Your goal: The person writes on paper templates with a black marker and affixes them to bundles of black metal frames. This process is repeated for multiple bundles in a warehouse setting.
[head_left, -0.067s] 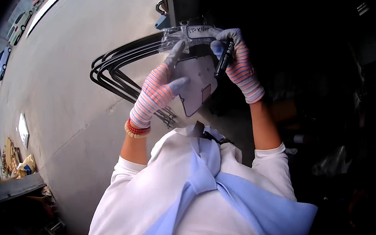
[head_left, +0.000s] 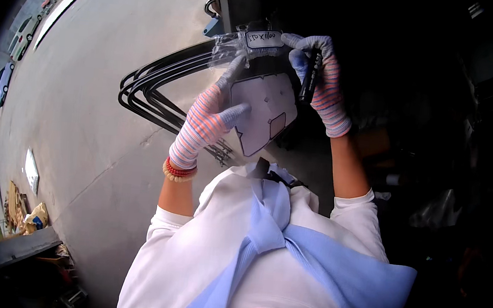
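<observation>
My right hand (head_left: 323, 81), in a striped knit glove, is closed around a black marker (head_left: 310, 77) held nearly upright. Its forefinger points left at the edge of a white label (head_left: 263, 39) with dark handwriting. The label sits on clear plastic wrap (head_left: 226, 49) around one end of a bundle of bent black bars (head_left: 163, 67). My left hand (head_left: 206, 115), gloved alike, has a finger reaching up to the wrap. Its thumb lies over a pale, dark-outlined sheet (head_left: 268, 112), which it grips; its remaining fingers are hidden behind.
A blue padlock (head_left: 213, 28) hangs by a dark post (head_left: 223, 2) beyond the bars. Grey concrete floor (head_left: 103, 118) spreads to the left, with a bright panel (head_left: 31, 170) and scrap wood (head_left: 14, 207). Parked cars (head_left: 2, 83) line the far left. Deep shadow hides much of the right.
My right hand has shifted slightly right with the marker, uncovering more of the label and the pale sheet. My left hand stays almost still.
</observation>
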### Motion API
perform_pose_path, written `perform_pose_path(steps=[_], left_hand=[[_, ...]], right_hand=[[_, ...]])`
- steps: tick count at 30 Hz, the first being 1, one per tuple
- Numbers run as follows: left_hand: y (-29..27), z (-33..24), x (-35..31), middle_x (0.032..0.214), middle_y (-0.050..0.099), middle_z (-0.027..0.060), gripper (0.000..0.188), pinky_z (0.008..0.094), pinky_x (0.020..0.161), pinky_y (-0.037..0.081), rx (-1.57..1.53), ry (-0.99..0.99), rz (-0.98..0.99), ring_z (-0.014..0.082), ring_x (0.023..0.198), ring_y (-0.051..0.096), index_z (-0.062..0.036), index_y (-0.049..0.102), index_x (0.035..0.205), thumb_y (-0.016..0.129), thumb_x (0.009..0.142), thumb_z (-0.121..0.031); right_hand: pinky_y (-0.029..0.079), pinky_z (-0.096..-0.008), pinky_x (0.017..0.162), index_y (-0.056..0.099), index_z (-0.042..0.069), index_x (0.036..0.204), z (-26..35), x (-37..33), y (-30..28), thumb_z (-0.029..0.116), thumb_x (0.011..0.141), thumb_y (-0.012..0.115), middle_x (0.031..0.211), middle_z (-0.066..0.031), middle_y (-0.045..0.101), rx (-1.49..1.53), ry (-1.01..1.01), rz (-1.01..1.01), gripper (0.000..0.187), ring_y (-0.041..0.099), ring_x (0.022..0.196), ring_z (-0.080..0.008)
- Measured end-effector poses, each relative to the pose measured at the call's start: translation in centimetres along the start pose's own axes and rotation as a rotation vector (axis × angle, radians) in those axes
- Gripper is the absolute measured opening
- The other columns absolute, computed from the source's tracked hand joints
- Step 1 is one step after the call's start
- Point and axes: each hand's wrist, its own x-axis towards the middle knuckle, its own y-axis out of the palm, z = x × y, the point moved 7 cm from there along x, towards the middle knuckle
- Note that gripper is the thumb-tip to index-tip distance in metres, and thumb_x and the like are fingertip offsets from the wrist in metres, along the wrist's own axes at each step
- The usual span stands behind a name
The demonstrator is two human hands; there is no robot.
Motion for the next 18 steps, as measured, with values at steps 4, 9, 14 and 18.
perform_pose_path(steps=[4, 9, 14, 18], left_hand=[[2.2, -1.9, -0.7, 0.132, 0.03, 0.0095, 0.066, 0.0258, 0.093, 0.029, -0.037, 0.011, 0.155, 0.0132, 0.115, 0.033, -0.0012, 0.02, 0.132, 0.053, 0.075, 0.005], [2.6, -5.8, 1.7, 0.129, 0.036, 0.0104, 0.065, 0.0259, 0.092, 0.031, 0.312, 0.359, 0.127, 0.0138, 0.114, 0.035, -0.0037, 0.027, 0.13, 0.056, 0.072, 0.007], [-1.4, -7.4, 7.7, 0.092, 0.061, 0.0073, 0.051, 0.0254, 0.074, 0.045, 0.405, 0.548, -0.35, 0.0137, 0.081, 0.056, -0.0065, 0.042, 0.12, 0.06, 0.073, 0.001], [-1.9, -6.9, 8.8, 0.086, 0.062, 0.0093, 0.034, 0.0273, 0.071, 0.047, 0.731, 0.509, -0.551, 0.0194, 0.076, 0.06, -0.0056, 0.053, 0.105, 0.061, 0.072, -0.005]], right_hand=[[0.042, -0.0267, 0.078, 0.046, 0.006, 0.092, 3.4, -1.3, -1.3, 0.015, 0.072, 0.067, 0.102, -0.0145, 0.054, 0.128, 0.028, 0.07, 0.03, 0.051, 0.081, -0.0116], [0.043, -0.0252, 0.077, 0.049, 0.007, 0.088, 4.6, -0.8, -3.5, 0.006, 0.069, 0.066, 0.082, -0.0033, 0.052, -0.177, 0.068, 0.227, 0.026, 0.051, 0.08, -0.0118], [0.037, -0.0341, 0.091, 0.045, 0.005, 0.092, 8.9, 2.9, -5.7, 0.001, 0.078, 0.056, 0.093, -0.014, 0.06, -0.417, -0.47, -0.242, 0.017, 0.056, 0.093, -0.0204], [0.038, -0.0247, 0.071, 0.049, 0.003, 0.099, 6.3, 3.3, -2.9, 0.021, 0.084, 0.051, 0.083, -0.0089, 0.06, -0.044, -0.318, -0.199, 0.024, 0.052, 0.072, -0.0104]])
